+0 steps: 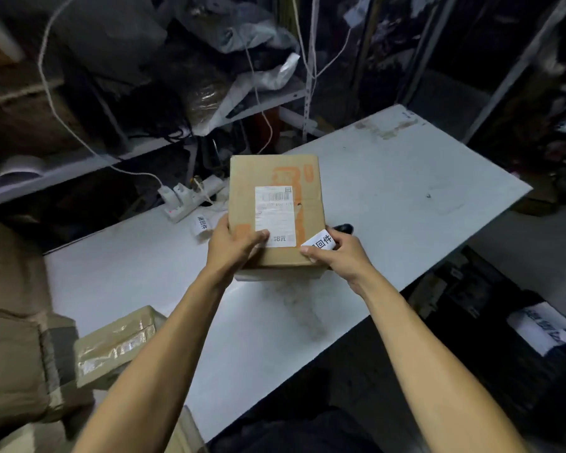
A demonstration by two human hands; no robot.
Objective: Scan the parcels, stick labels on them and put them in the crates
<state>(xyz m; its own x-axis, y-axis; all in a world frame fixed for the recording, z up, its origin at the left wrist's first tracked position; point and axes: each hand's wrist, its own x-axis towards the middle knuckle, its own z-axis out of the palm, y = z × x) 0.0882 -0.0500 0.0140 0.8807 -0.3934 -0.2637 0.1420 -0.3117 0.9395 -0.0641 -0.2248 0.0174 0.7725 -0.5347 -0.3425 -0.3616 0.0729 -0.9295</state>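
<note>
Cluttered shelving (118, 93) is filling the upper left of the frame; a white bench (389, 191) is running across the centre. On it, mid-frame, I am seeing a cardboard parcel (275, 178) bearing a shipping label (275, 217). My left hand (232, 246) is gripping the parcel's lower left edge, thumb lying on the label. My right hand (340, 256) is pinching a small printed sticker (319, 242) at the parcel's lower right corner. A power strip (190, 197) is lying left of the parcel; a taped box (118, 344) is sitting at lower left.
</note>
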